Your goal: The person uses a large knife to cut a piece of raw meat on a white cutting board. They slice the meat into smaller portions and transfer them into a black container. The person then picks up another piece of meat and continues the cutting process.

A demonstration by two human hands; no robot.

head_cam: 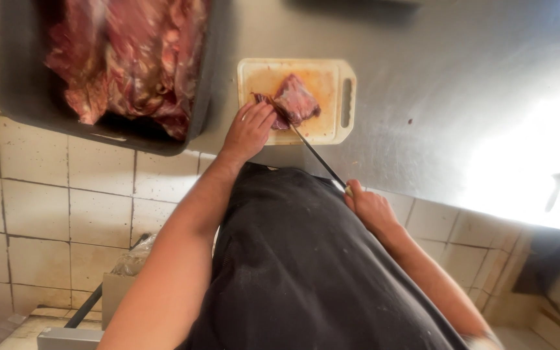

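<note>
With one dark red slab of raw meat (296, 100) on the stained cream plastic cutting board (332, 133), the left hand (249, 131) pressing it flat-fingered and the right hand (369, 206) closed on a long thin-bladed knife (315, 155), trimming seems barely begun, a dark tray of raw meat (128, 58) waiting.

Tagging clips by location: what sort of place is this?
Likely a butcher's or commercial kitchen prep area: a steel counter, a dark tub heaped with raw meat, tiled floor, and a cutting board where the right hand knifes a cut held by the left hand.
</note>
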